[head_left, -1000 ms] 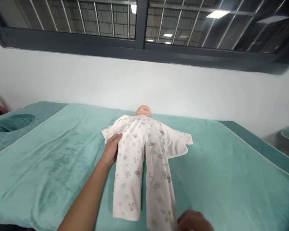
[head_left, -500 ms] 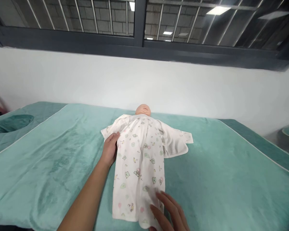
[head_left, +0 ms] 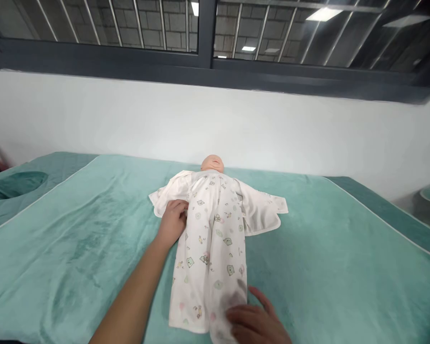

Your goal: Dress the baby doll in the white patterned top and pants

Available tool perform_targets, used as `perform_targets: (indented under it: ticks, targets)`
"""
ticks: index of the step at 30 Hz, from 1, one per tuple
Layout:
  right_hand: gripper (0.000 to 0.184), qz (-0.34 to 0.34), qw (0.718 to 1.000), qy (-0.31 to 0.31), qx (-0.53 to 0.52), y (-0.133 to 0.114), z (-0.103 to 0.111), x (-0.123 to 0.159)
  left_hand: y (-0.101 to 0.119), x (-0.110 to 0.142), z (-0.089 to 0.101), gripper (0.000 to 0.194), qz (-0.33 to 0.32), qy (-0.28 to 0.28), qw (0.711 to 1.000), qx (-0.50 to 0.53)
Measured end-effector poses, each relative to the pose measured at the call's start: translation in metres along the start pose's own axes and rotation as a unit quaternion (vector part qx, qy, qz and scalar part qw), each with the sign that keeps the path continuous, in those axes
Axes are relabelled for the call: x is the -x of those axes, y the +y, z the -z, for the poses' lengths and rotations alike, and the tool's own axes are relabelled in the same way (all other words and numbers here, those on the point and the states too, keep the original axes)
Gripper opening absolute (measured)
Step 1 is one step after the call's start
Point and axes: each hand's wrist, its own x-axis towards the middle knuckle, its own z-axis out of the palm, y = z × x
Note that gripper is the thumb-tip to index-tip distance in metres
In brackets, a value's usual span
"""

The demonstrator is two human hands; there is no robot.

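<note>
A baby doll lies on its back with its bald head (head_left: 212, 163) toward the wall. White baby clothes (head_left: 215, 239), printed with small green and pink figures, cover its body and spread out to a sleeve on either side. The lower part is long and splits along the middle. My left hand (head_left: 172, 222) is at the left edge of the clothes below the sleeve, fingers curled in on the cloth. Over the lower right part, my right hand (head_left: 260, 320) rests near the hem with its fingers apart, touching the fabric; its thumb is hidden.
A green plush cover (head_left: 326, 248) lies over the bed beneath the doll. At the left, the bed has an oval hollow (head_left: 17, 184). Behind stands a white wall (head_left: 215, 124) with a dark-framed window (head_left: 208, 67) and metal bars.
My left hand has shifted slightly right, its fingers folding in and drawing the garment's edge inward. My right hand has moved a little right, its fingers lower on the cloth.
</note>
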Motion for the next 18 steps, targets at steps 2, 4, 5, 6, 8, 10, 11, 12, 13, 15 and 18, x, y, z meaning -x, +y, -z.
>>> perform_targets:
  ticks: [2,4,5,6,8,10,11,12,13,15,18]
  targets:
    - [0.023,-0.055,0.998,0.013,0.016,0.017,0.009,-0.014,0.001,0.002,-0.001,0.027,-0.037,-0.015,0.996,-0.079]
    - [0.025,-0.148,0.987,-0.01,0.068,0.043,0.015,-0.034,0.004,0.006,0.0,0.024,-0.045,-0.034,0.989,-0.138]
    - [0.026,-0.177,0.979,-0.024,0.098,0.058,0.015,-0.045,0.006,0.009,0.0,0.022,-0.041,-0.038,0.986,-0.158]
    - [0.031,-0.196,0.972,-0.048,0.118,0.073,0.014,-0.056,0.008,0.011,0.0,0.02,-0.037,-0.041,0.984,-0.169]
    - [0.036,-0.187,0.971,-0.099,0.114,0.096,0.006,-0.074,0.01,0.013,-0.001,0.016,-0.04,-0.053,0.984,-0.166]
    - [0.039,-0.144,0.976,-0.138,0.085,0.107,-0.004,-0.086,0.01,0.012,-0.002,0.015,-0.061,-0.074,0.986,-0.135]
    - [0.039,-0.116,0.979,-0.149,0.073,0.108,-0.008,-0.09,0.011,0.011,-0.002,0.016,-0.074,-0.082,0.988,-0.109]
    - [0.038,-0.09,0.982,-0.154,0.064,0.107,-0.012,-0.093,0.011,0.01,-0.002,0.016,-0.086,-0.085,0.99,-0.078]
    - [0.037,-0.068,0.984,-0.157,0.059,0.105,-0.015,-0.096,0.012,0.009,-0.002,0.015,-0.092,-0.082,0.992,-0.042]
    - [0.037,-0.054,0.984,-0.165,0.045,0.1,-0.021,-0.102,0.014,0.007,-0.001,0.014,-0.088,-0.068,0.993,0.024]
    - [0.04,-0.133,0.976,-0.171,-0.001,0.097,-0.03,-0.114,0.017,0.008,0.001,0.013,-0.073,-0.068,0.993,0.065]
